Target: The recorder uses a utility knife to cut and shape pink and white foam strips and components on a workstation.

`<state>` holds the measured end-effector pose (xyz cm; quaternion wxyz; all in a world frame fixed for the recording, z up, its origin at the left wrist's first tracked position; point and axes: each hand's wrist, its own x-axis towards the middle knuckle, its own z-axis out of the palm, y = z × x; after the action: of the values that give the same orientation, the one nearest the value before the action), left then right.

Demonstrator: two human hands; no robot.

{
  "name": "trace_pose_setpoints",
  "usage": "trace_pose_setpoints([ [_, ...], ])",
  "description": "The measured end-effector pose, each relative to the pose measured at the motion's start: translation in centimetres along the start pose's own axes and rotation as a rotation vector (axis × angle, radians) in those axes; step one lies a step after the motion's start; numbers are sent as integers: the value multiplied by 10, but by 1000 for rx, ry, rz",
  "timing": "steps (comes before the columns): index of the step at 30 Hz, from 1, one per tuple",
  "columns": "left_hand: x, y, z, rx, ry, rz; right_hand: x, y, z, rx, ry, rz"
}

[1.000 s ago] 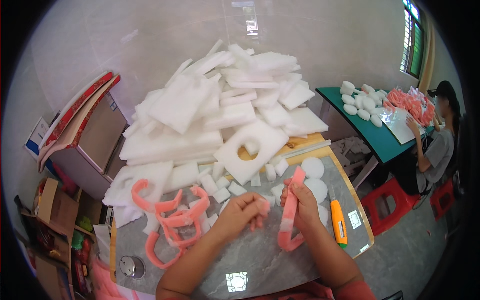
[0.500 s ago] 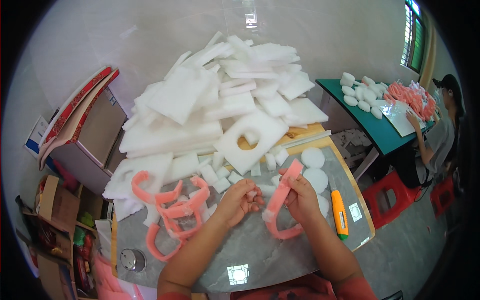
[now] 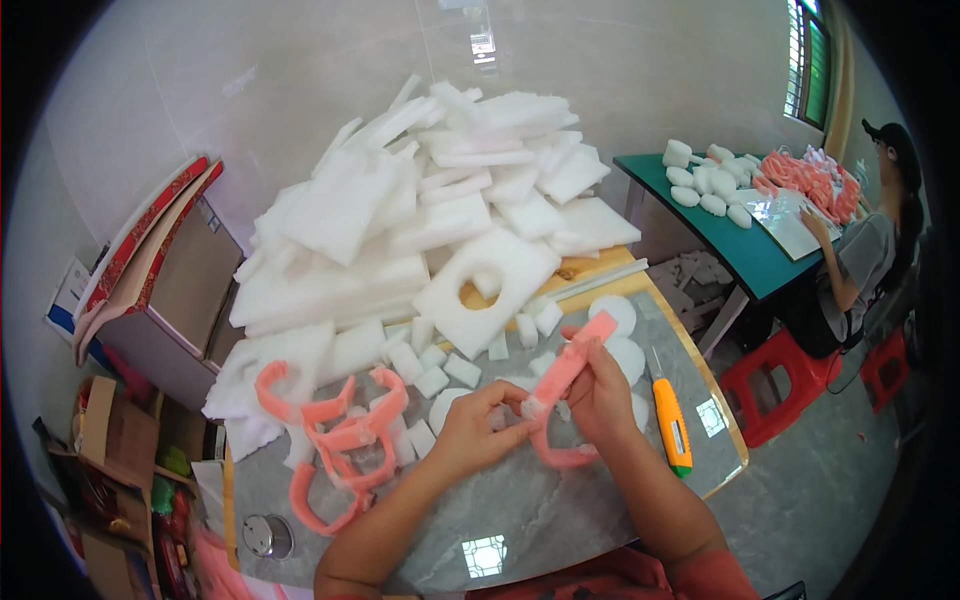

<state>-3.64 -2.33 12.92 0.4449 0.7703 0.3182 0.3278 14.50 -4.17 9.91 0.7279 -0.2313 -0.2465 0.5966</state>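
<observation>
A curved coral-pink foam strip (image 3: 562,374) is held above the grey table, its lower end bent like a hook. My right hand (image 3: 606,402) grips its upper, straight part between thumb and fingers. At the whitish, fuzzy spot in its middle, my left hand (image 3: 480,428) pinches it with thumb and fingertips. Several similar coral strips, joined at whitish spots, lie in a tangle (image 3: 352,432) left of my left hand. Round white foam discs (image 3: 626,358) are partly hidden behind my right hand. An orange utility knife (image 3: 672,424), blade out, rests to the right.
Beyond my hands rises a big pile of white foam sheets (image 3: 450,200), with a holed piece (image 3: 450,318) and small foam blocks in front. A metal tin (image 3: 268,537) stands near left. At right, a person sits by a green table (image 3: 735,250) with foam pieces; a red stool (image 3: 765,400) is nearer.
My left hand has moved right from beside the strip and now pinches its fuzzy middle. My right hand keeps its hold. The whole view has shifted slightly.
</observation>
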Motion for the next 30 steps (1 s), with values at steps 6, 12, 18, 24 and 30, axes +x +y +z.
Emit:
trace_pose_setpoints([
  [6, 0, -4, 0, 69, 293, 69, -11, 7, 12, -517, -428, 22],
  [12, -1, -3, -1, 206, 383, 197, -13, 10, 13, -457, -411, 61],
  [18, -3, 5, 4, 251, 428, 330, -14, 13, 16, -428, -416, -5],
  [24, -2, -8, 7, 386, 424, 418, -11, 9, 11, -289, -156, 49],
  [30, -10, -19, 17, 466, 371, 439, -12, -14, 3, -343, 263, -214],
])
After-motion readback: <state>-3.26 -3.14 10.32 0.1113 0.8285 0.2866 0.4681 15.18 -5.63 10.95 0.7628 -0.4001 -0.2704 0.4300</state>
